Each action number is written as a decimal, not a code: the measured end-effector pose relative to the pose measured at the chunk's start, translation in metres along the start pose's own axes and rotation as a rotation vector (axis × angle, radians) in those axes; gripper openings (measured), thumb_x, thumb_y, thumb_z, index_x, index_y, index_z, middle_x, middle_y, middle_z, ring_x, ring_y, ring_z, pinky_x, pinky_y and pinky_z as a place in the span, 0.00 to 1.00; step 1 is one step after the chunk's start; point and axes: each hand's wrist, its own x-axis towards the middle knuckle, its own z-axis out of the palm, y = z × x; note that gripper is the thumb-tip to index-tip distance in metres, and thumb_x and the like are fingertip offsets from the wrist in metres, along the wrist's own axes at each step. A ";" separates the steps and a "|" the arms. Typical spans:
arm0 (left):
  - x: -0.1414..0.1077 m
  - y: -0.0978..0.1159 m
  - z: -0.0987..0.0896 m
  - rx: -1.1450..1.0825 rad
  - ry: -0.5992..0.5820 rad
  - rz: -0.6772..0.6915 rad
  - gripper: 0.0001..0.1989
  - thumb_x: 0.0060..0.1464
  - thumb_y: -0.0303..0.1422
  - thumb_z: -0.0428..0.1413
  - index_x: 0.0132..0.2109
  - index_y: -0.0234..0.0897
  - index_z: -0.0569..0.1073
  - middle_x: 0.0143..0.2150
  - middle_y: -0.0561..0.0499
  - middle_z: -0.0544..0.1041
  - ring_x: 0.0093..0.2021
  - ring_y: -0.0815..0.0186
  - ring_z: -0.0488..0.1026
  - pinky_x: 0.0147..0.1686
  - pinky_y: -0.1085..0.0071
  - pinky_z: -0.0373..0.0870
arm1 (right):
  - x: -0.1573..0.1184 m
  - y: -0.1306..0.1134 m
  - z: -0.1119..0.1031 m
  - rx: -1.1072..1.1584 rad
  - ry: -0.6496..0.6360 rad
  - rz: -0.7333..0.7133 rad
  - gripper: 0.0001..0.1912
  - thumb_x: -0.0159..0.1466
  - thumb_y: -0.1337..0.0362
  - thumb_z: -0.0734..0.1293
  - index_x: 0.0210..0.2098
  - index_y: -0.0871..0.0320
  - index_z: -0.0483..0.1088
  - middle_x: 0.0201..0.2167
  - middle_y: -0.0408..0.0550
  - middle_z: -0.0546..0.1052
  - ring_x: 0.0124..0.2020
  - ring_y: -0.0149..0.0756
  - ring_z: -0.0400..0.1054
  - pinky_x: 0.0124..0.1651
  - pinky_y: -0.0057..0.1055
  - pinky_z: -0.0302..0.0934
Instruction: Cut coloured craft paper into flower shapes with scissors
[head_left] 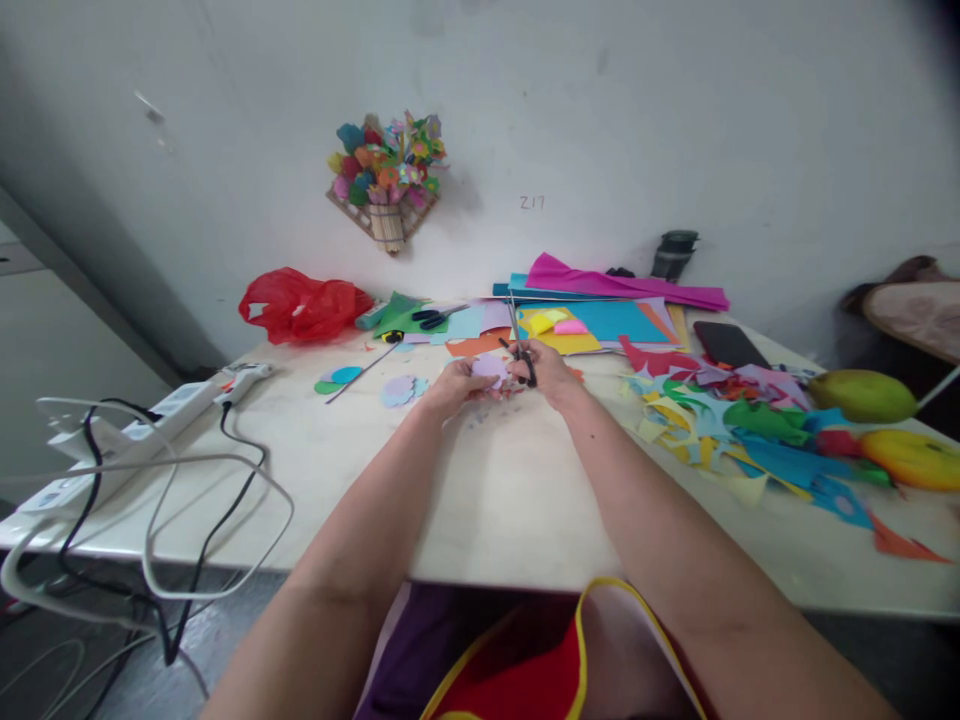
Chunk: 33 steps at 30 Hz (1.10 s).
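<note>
Near the middle of the table, my left hand (454, 388) is closed on a pale purple piece of paper (489, 370). Beside it on the right, my right hand (546, 370) grips black-handled scissors (514, 322), whose blades point up and away from me. The scissors are close to the paper; whether the blades touch it cannot be made out. Just left of my left hand lie pale purple and light blue paper cutouts (401, 391). Farther left are a blue round cutout (346, 375) and a green one (327, 387). Small scraps lie under my hands.
Coloured sheets (622, 322) and a second pair of scissors (431, 318) lie behind my hands. Paper scraps (705, 410), a phone (729, 344) and two fruits (862, 396) are on the right. A red bag (300, 305), power strips (176, 405) and cables are on the left.
</note>
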 end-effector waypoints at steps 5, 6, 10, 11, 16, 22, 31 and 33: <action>0.001 -0.003 -0.002 0.037 -0.032 0.003 0.17 0.38 0.35 0.68 0.36 0.30 0.76 0.27 0.46 0.78 0.25 0.67 0.75 0.21 0.77 0.62 | -0.002 -0.002 0.001 -0.017 -0.022 -0.001 0.18 0.43 0.65 0.75 0.30 0.58 0.66 0.17 0.35 0.67 0.18 0.26 0.60 0.22 0.23 0.54; 0.002 -0.004 -0.003 0.042 -0.034 0.009 0.17 0.38 0.35 0.68 0.36 0.31 0.76 0.27 0.46 0.78 0.25 0.67 0.75 0.21 0.77 0.62 | -0.002 -0.002 0.001 -0.029 -0.030 -0.001 0.17 0.43 0.65 0.75 0.30 0.58 0.66 0.16 0.35 0.67 0.18 0.26 0.60 0.22 0.23 0.53; 0.004 -0.007 -0.004 0.035 0.010 -0.003 0.17 0.37 0.35 0.68 0.35 0.32 0.75 0.25 0.48 0.77 0.23 0.68 0.73 0.21 0.77 0.63 | -0.003 -0.001 0.004 -0.072 -0.019 0.013 0.16 0.44 0.65 0.74 0.30 0.57 0.66 0.14 0.34 0.66 0.17 0.26 0.59 0.21 0.23 0.53; 0.004 -0.007 -0.003 0.025 0.029 -0.007 0.16 0.37 0.35 0.68 0.34 0.32 0.75 0.24 0.49 0.76 0.22 0.70 0.72 0.21 0.76 0.63 | -0.003 -0.001 0.005 -0.069 0.004 0.016 0.16 0.43 0.66 0.73 0.30 0.57 0.66 0.14 0.34 0.66 0.17 0.26 0.59 0.21 0.23 0.53; 0.000 -0.003 0.004 -0.049 0.162 -0.008 0.15 0.35 0.36 0.68 0.28 0.32 0.72 0.20 0.53 0.71 0.17 0.74 0.65 0.19 0.76 0.58 | 0.000 0.001 0.013 -0.011 0.119 0.022 0.14 0.43 0.69 0.71 0.29 0.57 0.65 0.15 0.34 0.67 0.17 0.27 0.61 0.20 0.23 0.56; 0.001 -0.007 0.009 -0.170 0.280 0.043 0.17 0.33 0.36 0.68 0.29 0.33 0.72 0.23 0.53 0.72 0.19 0.72 0.66 0.19 0.74 0.59 | 0.005 0.002 0.024 -0.027 0.208 0.083 0.13 0.47 0.69 0.71 0.30 0.56 0.64 0.15 0.35 0.67 0.16 0.27 0.64 0.18 0.22 0.56; -0.002 -0.007 0.013 -0.210 0.237 0.063 0.17 0.33 0.35 0.68 0.32 0.31 0.75 0.28 0.48 0.77 0.27 0.67 0.74 0.30 0.71 0.69 | -0.009 0.013 0.005 -0.115 0.151 0.158 0.15 0.49 0.61 0.76 0.26 0.57 0.66 0.13 0.39 0.68 0.12 0.28 0.61 0.13 0.24 0.53; -0.002 -0.006 0.013 -0.196 0.218 0.049 0.17 0.33 0.35 0.69 0.32 0.31 0.76 0.29 0.47 0.78 0.28 0.67 0.73 0.30 0.72 0.68 | -0.011 0.012 -0.001 -0.123 0.142 0.167 0.15 0.49 0.61 0.76 0.26 0.58 0.66 0.13 0.40 0.69 0.11 0.28 0.61 0.12 0.24 0.52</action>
